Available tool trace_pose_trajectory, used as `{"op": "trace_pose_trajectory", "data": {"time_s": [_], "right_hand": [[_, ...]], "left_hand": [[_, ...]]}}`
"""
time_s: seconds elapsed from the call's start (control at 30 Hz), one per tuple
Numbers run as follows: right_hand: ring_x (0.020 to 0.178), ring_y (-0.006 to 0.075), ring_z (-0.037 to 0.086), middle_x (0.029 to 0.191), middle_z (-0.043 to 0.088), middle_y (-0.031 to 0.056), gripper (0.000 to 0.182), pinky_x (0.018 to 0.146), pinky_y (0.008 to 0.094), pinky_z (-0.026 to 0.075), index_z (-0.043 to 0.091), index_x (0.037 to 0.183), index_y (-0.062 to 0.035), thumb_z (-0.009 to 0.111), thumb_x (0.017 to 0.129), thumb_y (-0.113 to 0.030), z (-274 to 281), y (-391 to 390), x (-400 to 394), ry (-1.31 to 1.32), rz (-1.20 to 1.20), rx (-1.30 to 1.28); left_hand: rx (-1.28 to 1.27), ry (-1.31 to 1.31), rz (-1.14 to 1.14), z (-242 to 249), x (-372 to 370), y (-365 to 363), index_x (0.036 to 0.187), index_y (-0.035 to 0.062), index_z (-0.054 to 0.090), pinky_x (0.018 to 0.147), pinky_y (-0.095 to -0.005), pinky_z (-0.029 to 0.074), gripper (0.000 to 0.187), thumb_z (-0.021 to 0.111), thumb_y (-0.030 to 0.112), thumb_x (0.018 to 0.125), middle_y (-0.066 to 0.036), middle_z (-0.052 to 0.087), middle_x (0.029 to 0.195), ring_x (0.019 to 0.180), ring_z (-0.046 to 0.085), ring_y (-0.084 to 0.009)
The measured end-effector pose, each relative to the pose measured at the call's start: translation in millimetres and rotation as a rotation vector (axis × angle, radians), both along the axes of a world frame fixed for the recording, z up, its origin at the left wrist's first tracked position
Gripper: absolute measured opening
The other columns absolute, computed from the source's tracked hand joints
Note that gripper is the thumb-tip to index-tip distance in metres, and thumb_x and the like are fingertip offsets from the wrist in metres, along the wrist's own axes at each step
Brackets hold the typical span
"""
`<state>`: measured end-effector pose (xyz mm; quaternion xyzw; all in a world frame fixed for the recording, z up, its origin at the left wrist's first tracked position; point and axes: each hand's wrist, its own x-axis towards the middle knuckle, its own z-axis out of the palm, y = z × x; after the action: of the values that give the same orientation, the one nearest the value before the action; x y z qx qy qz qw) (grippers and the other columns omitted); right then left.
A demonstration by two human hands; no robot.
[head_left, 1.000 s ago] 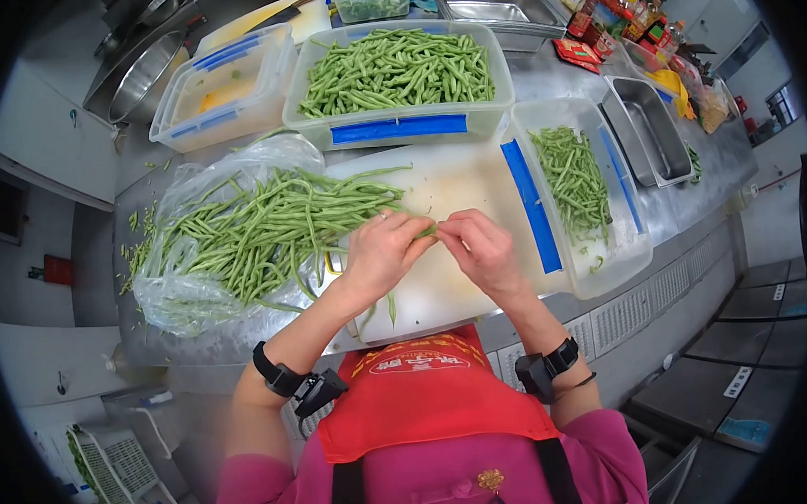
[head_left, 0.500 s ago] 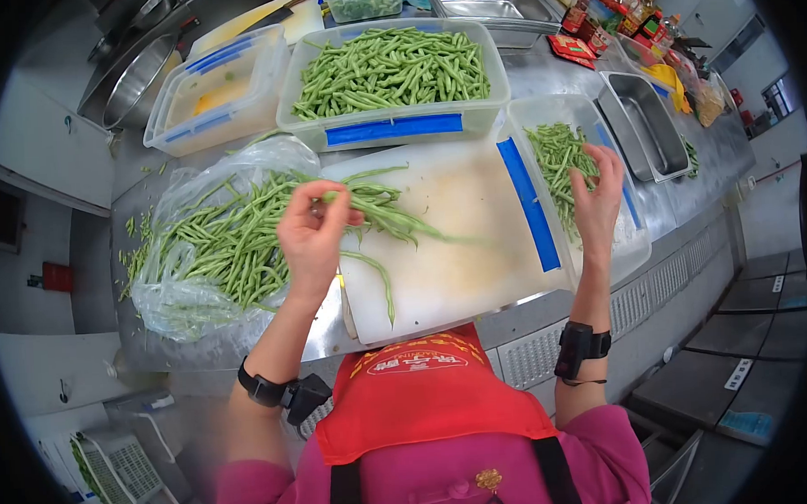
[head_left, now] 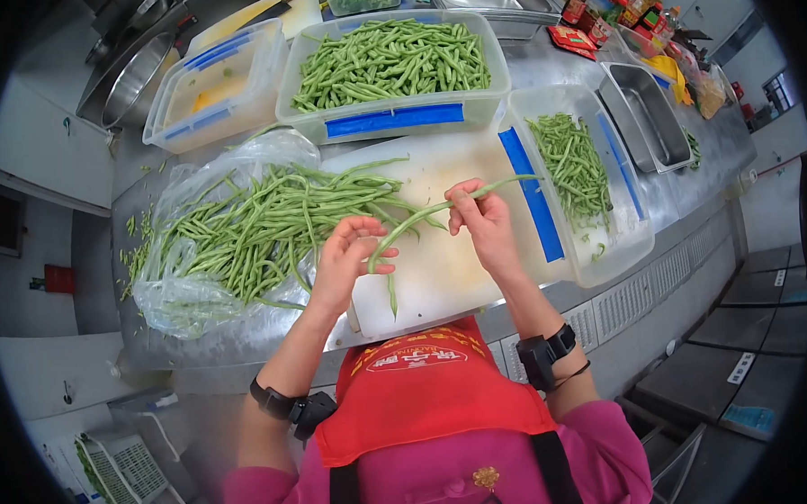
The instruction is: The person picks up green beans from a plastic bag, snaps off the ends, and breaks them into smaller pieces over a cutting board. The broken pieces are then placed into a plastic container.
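Observation:
One long green bean is stretched at a slant over the white cutting board. My right hand pinches it near its right end, whose tip points toward the smaller bin. At the bean's lower left end, my left hand has its fingers loosely curled around it. A heap of long beans spills from a clear plastic bag onto the board's left side, close to my left hand. Shorter bean pieces lie in the clear plastic bin on the right.
A large clear bin full of beans stands behind the board. Left of it is a lidded plastic box. A steel pan sits at the right; bottles and packets crowd the far right. Bean scraps dot the steel table.
My right hand has left the right bin and come over the board to grip a bean. My left hand has moved right and slightly down, away from the heap.

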<state>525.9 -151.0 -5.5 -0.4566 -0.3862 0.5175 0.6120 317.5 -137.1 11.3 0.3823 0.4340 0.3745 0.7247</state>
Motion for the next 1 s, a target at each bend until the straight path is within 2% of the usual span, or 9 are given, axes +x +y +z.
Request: {"op": "trace_pose_trajectory", "data": {"time_s": [0.2, 0.3, 0.4, 0.5, 0.6, 0.7, 0.83, 0.93, 1.0], "right_hand": [[0.054, 0.0072, 0.051, 0.065, 0.050, -0.0003, 0.014, 0.050, 0.0207, 0.042, 0.055, 0.087, -0.0002, 0.055, 0.088, -0.014, 1, 3, -8, -0.101, 0.133, -0.077], [0.054, 0.0073, 0.051, 0.068, 0.052, 0.0005, 0.014, 0.049, 0.0212, 0.043, 0.055, 0.086, 0.0001, 0.055, 0.088, -0.014, -2, 3, -5, -0.078, 0.195, -0.083], [0.053, 0.0071, 0.050, 0.072, 0.055, 0.0021, 0.015, 0.049, 0.0213, 0.045, 0.056, 0.086, 0.0003, 0.055, 0.088, -0.015, -2, 4, -6, -0.076, 0.302, -0.056], [0.052, 0.0061, 0.047, 0.073, 0.055, 0.0028, 0.017, 0.049, 0.0215, 0.045, 0.056, 0.085, 0.0002, 0.054, 0.089, -0.016, 0, 8, -2, -0.019, 0.075, -0.067], [0.050, 0.0055, 0.045, 0.068, 0.053, 0.0019, 0.018, 0.047, 0.0209, 0.042, 0.056, 0.084, -0.0002, 0.053, 0.089, -0.018, -10, 14, 4, 0.164, 0.107, -0.115], [0.049, 0.0053, 0.044, 0.065, 0.051, 0.0010, 0.018, 0.045, 0.0205, 0.040, 0.055, 0.083, -0.0007, 0.053, 0.089, -0.017, -26, 24, 2, 0.294, 0.139, -0.292], [0.048, 0.0051, 0.044, 0.063, 0.050, 0.0001, 0.017, 0.044, 0.0199, 0.038, 0.055, 0.085, -0.0011, 0.054, 0.089, -0.018, -20, 19, -8, 0.103, 0.174, -0.243], [0.047, 0.0050, 0.043, 0.062, 0.050, -0.0002, 0.016, 0.044, 0.0198, 0.037, 0.055, 0.086, -0.0023, 0.054, 0.089, -0.018, -7, 15, -27, 0.068, 0.240, -0.208], [0.046, 0.0049, 0.041, 0.061, 0.050, -0.0006, 0.015, 0.044, 0.0201, 0.036, 0.056, 0.086, -0.0030, 0.054, 0.089, -0.018, -3, 14, -35, 0.106, 0.262, -0.212]], "left_hand": [[0.079, 0.374, -0.437, -4, -6, 2, 0.101, 0.0012, 0.058, 0.048, -0.0205, 0.046, 0.025, 0.051, 0.023, 0.090, -0.005, 0.060, 0.080, 0.060, 0.058, -0.0092], [0.100, 0.400, -0.439, 3, -3, -4, 0.082, 0.0034, 0.059, 0.044, -0.0197, 0.040, 0.023, 0.053, 0.024, 0.089, 0.001, 0.054, 0.063, 0.053, 0.053, -0.0064], [0.077, 0.415, -0.462, 2, -4, -4, 0.080, 0.0037, 0.058, 0.042, -0.0210, 0.037, 0.023, 0.055, 0.025, 0.088, 0.001, 0.052, 0.060, 0.051, 0.051, -0.0066], [0.171, 0.485, -0.466, 1, -7, -4, 0.078, 0.0037, 0.057, 0.043, -0.0217, 0.036, 0.023, 0.053, 0.024, 0.089, 0.002, 0.050, 0.057, 0.050, 0.048, -0.0067], [0.653, 0.535, -0.564, 10, -9, -12, 0.078, 0.0037, 0.058, 0.045, -0.0209, 0.037, 0.022, 0.049, 0.020, 0.090, 0.003, 0.049, 0.058, 0.051, 0.048, -0.0069], [1.028, 0.354, -0.411, 27, -1, -21, 0.083, 0.0031, 0.059, 0.047, -0.0226, 0.037, 0.017, 0.049, 0.016, 0.089, 0.002, 0.049, 0.060, 0.053, 0.048, -0.0079], [0.258, 0.111, -0.064, 14, -14, -2, 0.096, 0.0040, 0.060, 0.049, -0.0228, 0.038, 0.016, 0.048, 0.010, 0.087, 0.002, 0.053, 0.066, 0.056, 0.048, -0.0071], [0.374, 0.356, -0.201, -12, -3, 4, 0.094, 0.0063, 0.061, 0.048, -0.0246, 0.035, 0.014, 0.052, 0.015, 0.087, 0.005, 0.047, 0.061, 0.054, 0.044, -0.0059], [0.481, 0.621, -0.379, -14, -5, 4, 0.082, 0.0048, 0.061, 0.048, -0.0273, 0.034, 0.013, 0.059, 0.017, 0.084, -0.001, 0.048, 0.059, 0.053, 0.045, -0.0102]]}}
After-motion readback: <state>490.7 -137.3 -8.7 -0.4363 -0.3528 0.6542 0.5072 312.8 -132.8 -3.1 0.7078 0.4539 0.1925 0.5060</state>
